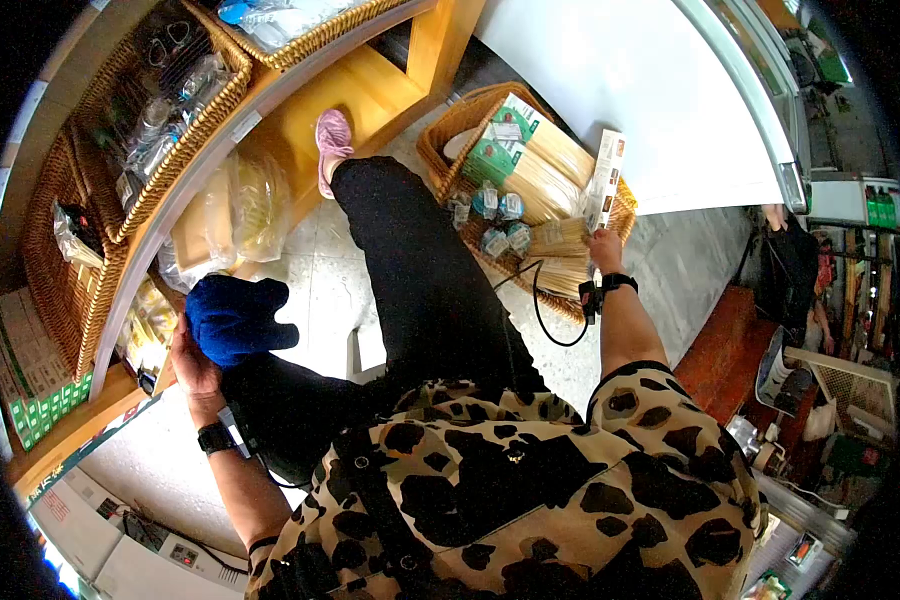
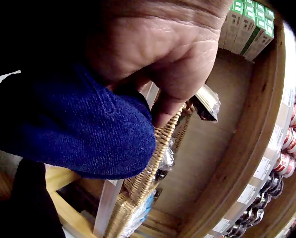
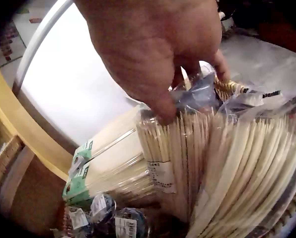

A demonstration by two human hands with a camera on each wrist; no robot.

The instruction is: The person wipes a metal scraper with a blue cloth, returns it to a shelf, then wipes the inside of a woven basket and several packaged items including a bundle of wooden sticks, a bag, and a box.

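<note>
A bunched dark blue terry cloth (image 1: 238, 320) is held in my left hand (image 1: 194, 362), beside my bent knee. In the left wrist view the cloth (image 2: 103, 134) lies against the palm of the left hand (image 2: 158, 49), and most of the fingers are hidden. My right hand (image 1: 605, 252) reaches over a wicker basket (image 1: 432, 150). Seen from the right wrist, the hand (image 3: 158, 54) pinches the clear plastic top of a bag of bamboo skewers (image 3: 180, 158), pointed ends up. Another bag of pale sticks (image 3: 252, 168) stands right beside it.
Green-labelled stick packs (image 1: 530, 155), small wrapped rolls (image 1: 495, 240) and a long printed box (image 1: 604, 180) share the basket. A wooden shelf (image 1: 365, 95) with wicker bins (image 1: 235, 75) curves along the left. A white panel (image 1: 650, 90) stands behind the basket.
</note>
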